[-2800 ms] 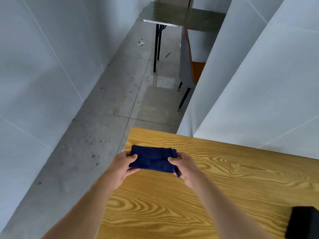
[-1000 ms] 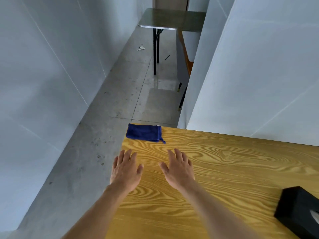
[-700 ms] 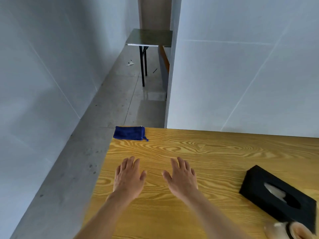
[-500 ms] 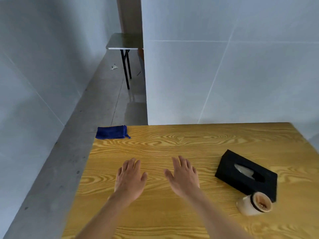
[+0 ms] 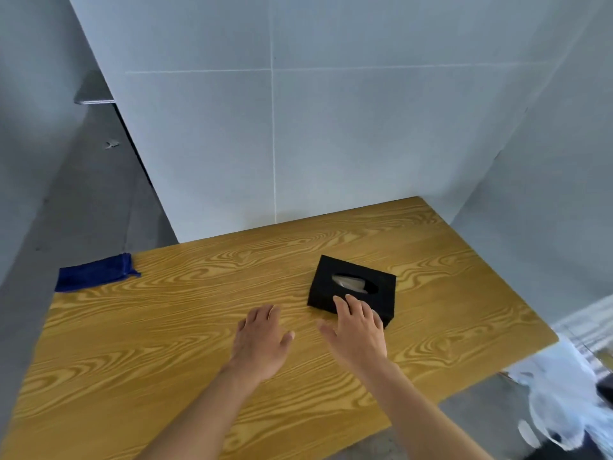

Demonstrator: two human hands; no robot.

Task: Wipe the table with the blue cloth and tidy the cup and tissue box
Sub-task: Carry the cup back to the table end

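The folded blue cloth (image 5: 94, 273) lies at the far left corner of the wooden table (image 5: 166, 343), partly over the edge. A black tissue box (image 5: 356, 283) with a tissue showing in its oval slot sits at mid-right. My right hand (image 5: 356, 328) is open, fingers spread, with its fingertips over the box's near edge. My left hand (image 5: 262, 340) hovers open and empty just left of it, above bare wood. The cup is hidden, probably behind my right hand.
White wall panels (image 5: 272, 144) close off the table's far and right sides. Grey floor (image 5: 83, 200) runs along the left. A blurred white and dark shape (image 5: 564, 403) lies beyond the table's right front corner.
The cloth was set down at the left corner and both hands let go. The view swung right, and both open hands moved right to the tissue box. The cup seen earlier is now out of sight.
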